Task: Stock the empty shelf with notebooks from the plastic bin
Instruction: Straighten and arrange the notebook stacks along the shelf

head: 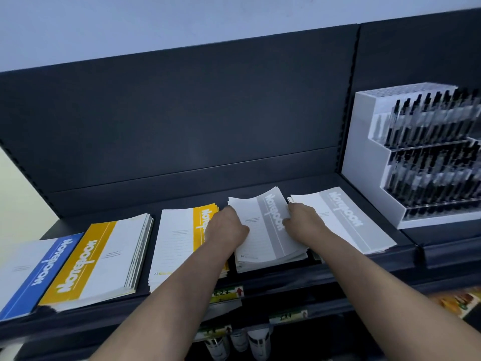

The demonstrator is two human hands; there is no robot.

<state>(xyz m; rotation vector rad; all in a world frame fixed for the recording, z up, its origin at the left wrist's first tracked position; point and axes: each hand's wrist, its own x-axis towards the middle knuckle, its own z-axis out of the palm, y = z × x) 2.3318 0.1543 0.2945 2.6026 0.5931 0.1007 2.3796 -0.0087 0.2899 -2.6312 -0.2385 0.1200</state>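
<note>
A stack of grey-banded notebooks [265, 230] lies on the dark shelf [182, 196], its far end lifted and slightly curled. My left hand [226, 227] grips its left edge and my right hand [302, 217] grips its right edge. Right of it lies another grey stack [346, 220]. To the left are a yellow-banded stack [177, 243], a second yellow stack [104, 256] and a blue-banded stack [33, 272]. The plastic bin is out of view.
A white tiered display of black pens [421, 152] stands on the adjoining shelf at right. The dark back panel [182, 113] rises behind the notebooks. Price labels [226, 293] hang on the shelf's front edge, with bottles [257, 342] on a lower shelf.
</note>
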